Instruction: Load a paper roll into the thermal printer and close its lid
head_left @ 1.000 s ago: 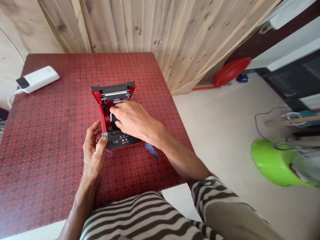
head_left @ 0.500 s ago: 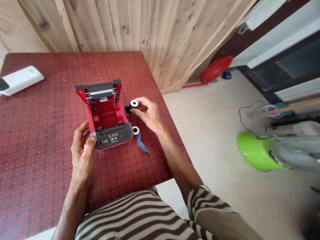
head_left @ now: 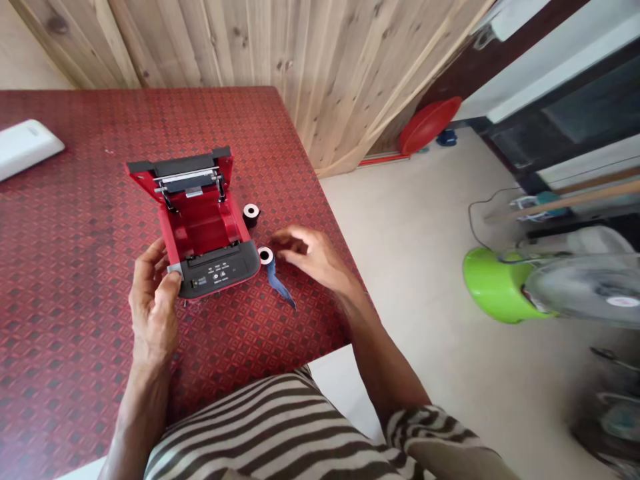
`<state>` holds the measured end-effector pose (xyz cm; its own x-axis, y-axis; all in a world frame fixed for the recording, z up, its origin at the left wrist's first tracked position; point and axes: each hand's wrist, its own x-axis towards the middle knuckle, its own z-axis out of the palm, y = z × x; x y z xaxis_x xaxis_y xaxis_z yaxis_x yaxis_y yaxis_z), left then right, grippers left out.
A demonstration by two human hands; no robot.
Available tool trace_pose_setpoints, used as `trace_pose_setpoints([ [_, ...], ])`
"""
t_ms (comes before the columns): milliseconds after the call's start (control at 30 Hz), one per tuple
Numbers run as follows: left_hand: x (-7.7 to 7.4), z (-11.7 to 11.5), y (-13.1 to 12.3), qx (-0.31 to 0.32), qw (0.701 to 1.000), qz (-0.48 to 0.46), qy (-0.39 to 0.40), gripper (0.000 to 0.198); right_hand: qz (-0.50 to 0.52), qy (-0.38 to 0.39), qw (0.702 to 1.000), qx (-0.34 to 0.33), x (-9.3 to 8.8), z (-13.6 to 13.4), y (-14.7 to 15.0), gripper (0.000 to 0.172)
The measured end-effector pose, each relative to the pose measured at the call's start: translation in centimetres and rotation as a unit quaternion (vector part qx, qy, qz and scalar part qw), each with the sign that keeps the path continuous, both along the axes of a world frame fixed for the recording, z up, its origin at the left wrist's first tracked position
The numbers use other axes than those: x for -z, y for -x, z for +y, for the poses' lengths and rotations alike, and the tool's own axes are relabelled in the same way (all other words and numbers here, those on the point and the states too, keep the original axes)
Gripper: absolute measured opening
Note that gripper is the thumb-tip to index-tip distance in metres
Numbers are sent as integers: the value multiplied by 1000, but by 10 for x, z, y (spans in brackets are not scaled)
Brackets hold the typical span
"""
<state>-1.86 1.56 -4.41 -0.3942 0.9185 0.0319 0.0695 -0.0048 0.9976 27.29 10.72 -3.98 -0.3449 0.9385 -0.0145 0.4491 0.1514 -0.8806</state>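
A red and black label printer [head_left: 213,230] sits on the table with its lid raised and its inner bay showing bare. My left hand [head_left: 156,290] grips its front left corner, thumb on top and fingers along the side. To the right of the printer stands a dark ribbon roll [head_left: 251,213] with a white core. Nearer me, a second ribbon roll [head_left: 267,256] trails a loose blue strip onto the table. Just right of that roll is my right hand [head_left: 310,257], holding nothing, its fingers curved and apart.
The red patterned table [head_left: 80,267] ends on the right above a pale floor. A white device [head_left: 27,147] lies at the far left. Wooden boards [head_left: 200,43] stand behind. On the floor are a green tub [head_left: 490,287] and a red basin [head_left: 430,125].
My right hand has let go of the farther ribbon roll and moved toward me, beside the nearer roll. My left hand stays on the printer. The view has shifted slightly.
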Motion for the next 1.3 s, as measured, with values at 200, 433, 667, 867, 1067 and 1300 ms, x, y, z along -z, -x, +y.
trace_pose_setpoints([
  [200,3,0,2,1,1000,1,-3,58,44,-11,999,-8,10,-27,13,30],
  [433,7,-2,3,12,1000,4,-15,57,60,-88,994,8,-17,-25,13,26],
  [667,-1,-2,1,28,1000,3,-5,56,-108,-290,934,-179,-95,10,54,26],
  [867,-7,-3,0,30,1000,8,4,58,-324,-293,855,-279,-79,32,123,23],
  [1067,-9,-2,-1,35,999,-4,5,59,-406,-209,842,-286,-88,38,142,26],
  [1300,-10,-2,-1,37,999,-9,0,58,-419,-163,840,-303,-99,49,149,32],
])
